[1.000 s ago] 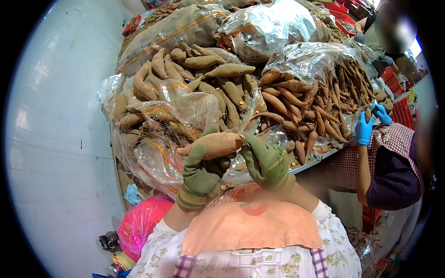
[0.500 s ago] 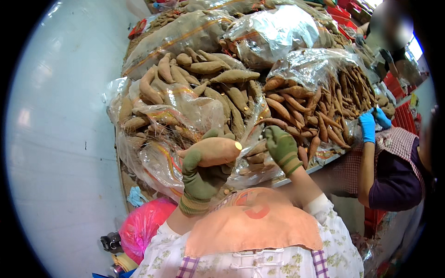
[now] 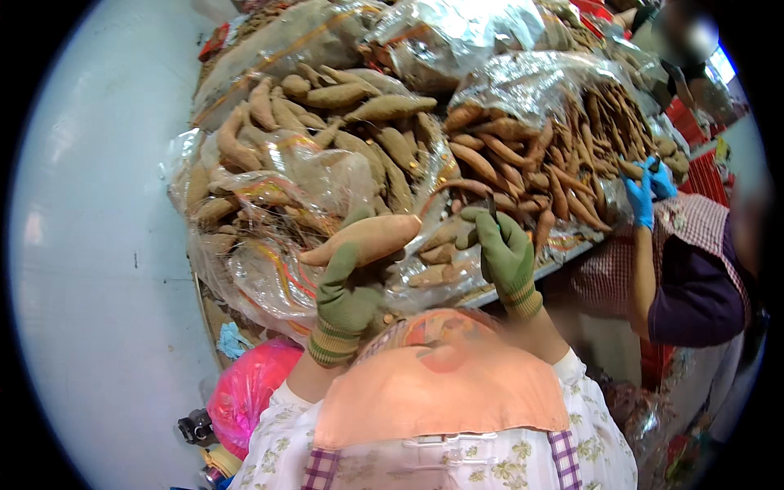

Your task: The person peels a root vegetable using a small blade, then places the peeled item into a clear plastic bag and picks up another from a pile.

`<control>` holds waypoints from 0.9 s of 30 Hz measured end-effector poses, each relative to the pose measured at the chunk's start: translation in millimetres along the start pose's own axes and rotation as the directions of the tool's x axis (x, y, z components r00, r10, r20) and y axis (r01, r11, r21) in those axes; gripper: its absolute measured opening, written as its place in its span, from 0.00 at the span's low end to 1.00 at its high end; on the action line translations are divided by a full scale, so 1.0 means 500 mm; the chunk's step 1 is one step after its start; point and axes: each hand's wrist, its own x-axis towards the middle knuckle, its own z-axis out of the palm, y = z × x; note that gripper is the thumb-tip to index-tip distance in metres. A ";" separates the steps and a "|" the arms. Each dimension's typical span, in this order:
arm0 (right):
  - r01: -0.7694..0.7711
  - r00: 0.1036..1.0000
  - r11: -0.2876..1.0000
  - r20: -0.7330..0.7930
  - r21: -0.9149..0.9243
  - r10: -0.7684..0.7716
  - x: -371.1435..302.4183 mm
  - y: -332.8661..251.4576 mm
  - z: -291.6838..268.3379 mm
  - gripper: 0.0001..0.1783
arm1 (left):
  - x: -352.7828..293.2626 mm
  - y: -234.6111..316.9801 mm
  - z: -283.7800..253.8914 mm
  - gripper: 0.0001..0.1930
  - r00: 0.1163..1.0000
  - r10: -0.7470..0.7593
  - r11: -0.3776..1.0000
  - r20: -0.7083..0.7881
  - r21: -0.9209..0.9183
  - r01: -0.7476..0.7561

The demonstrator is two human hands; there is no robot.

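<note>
Left grip (image 3: 347,298) clasps a sweet potato (image 3: 363,240); right grip (image 3: 505,253) holds a small knife (image 3: 492,205) (apparently); slackening could drop either.

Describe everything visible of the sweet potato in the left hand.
The sweet potato is long and plump, with dull pinkish-tan skin. Its left end tapers to a point; a small pale edge shows at the right end, too small to read clearly. It lies almost level, right end slightly higher, in front of a plastic sheet. The gloved left hand grips it from below, hiding part of its underside; the right hand is apart from it.
</note>
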 end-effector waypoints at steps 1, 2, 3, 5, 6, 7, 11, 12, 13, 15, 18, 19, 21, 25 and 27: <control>-0.046 0.998 0.999 -0.045 0.017 0.047 -0.013 -0.008 -0.008 0.19 | 0.006 0.001 -0.009 0.26 0.997 -0.008 0.998 0.083 0.070 0.002; -0.009 0.996 1.000 -0.084 -0.018 0.008 -0.015 0.002 -0.022 0.19 | 0.011 0.007 -0.017 0.25 0.986 -0.009 0.989 0.164 0.144 -0.015; 0.026 0.992 0.998 -0.120 -0.055 -0.033 -0.017 0.016 -0.037 0.19 | 0.014 0.009 -0.023 0.25 0.969 -0.015 0.977 0.245 0.211 -0.038; 0.019 0.983 0.999 -0.181 -0.045 -0.027 -0.028 0.036 -0.055 0.20 | -0.013 -0.022 -0.018 0.29 0.984 -0.094 0.910 0.151 0.414 0.023; 0.021 0.979 0.999 -0.201 -0.035 -0.028 -0.030 0.050 -0.066 0.20 | 0.000 -0.028 -0.012 0.32 0.972 0.012 0.757 0.234 0.634 -0.162; 0.023 0.975 0.999 -0.221 -0.025 -0.028 -0.033 0.058 -0.072 0.20 | 0.008 -0.037 0.000 0.32 0.972 0.010 0.758 0.234 0.632 -0.160; 0.027 0.978 0.989 -0.202 -0.147 -0.057 -0.044 0.048 -0.062 0.18 | 0.048 -0.102 0.031 0.31 0.946 -0.286 0.203 0.156 0.974 -0.099; 0.102 0.972 0.958 -0.180 -0.268 -0.153 -0.042 0.066 -0.067 0.16 | 0.057 -0.125 0.027 0.31 0.918 -0.364 0.080 0.156 0.987 -0.136; 0.105 0.971 0.958 -0.180 -0.267 -0.157 -0.042 0.077 -0.075 0.16 | 0.067 -0.139 0.024 0.32 0.887 -0.440 -0.042 0.144 0.983 -0.180; 0.186 0.971 0.926 -0.083 -0.327 -0.225 -0.046 0.088 -0.084 0.16 | 0.087 -0.149 0.019 0.33 0.821 -0.537 -0.047 0.194 0.965 -0.258; 0.125 0.967 0.973 -0.193 -0.193 -0.163 -0.053 0.094 -0.074 0.15 | 0.095 -0.172 0.001 0.33 0.757 -0.649 -0.145 0.081 0.963 -0.227; 0.082 0.969 0.991 -0.225 -0.107 -0.104 -0.056 0.098 -0.073 0.15 | 0.092 -0.170 -0.001 0.32 0.753 -0.654 -0.125 0.069 0.972 -0.199; 0.110 0.970 0.978 -0.195 -0.176 -0.144 -0.058 0.110 -0.088 0.14 | 0.088 -0.156 -0.007 0.32 0.765 -0.643 -0.126 0.040 0.979 -0.157; 0.091 0.966 0.976 -0.221 -0.199 -0.135 -0.071 0.099 -0.081 0.17 | 0.060 -0.159 -0.033 0.33 0.885 -0.416 0.075 0.208 0.978 -0.195; 0.123 0.963 0.988 -0.229 -0.097 -0.142 -0.070 0.108 -0.082 0.13 | 0.068 -0.108 -0.016 0.32 0.842 -0.509 0.100 0.180 0.984 -0.149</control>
